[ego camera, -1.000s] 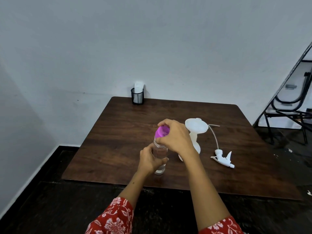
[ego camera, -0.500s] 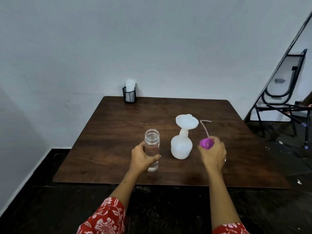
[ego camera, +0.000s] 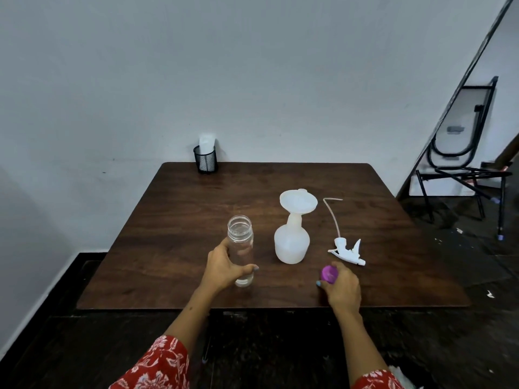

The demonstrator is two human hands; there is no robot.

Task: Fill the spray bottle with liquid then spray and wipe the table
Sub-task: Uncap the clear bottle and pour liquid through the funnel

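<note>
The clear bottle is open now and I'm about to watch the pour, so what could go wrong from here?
The clear bottle is uncapped and held only by the left hand; a one-handed tilt could slosh past the funnel. The funnel sits loose in the white spray bottle, which nobody steadies, so a bump might tip both. The right hand with the purple cap is close to the sprayer head and could knock it.

A plain white wall point(ego camera: 252, 66) stands behind a dark wooden table point(ego camera: 196, 209). The floor point(ego camera: 463, 248) is dark — a folded black chair point(ego camera: 460, 153) leans at the right.
</note>
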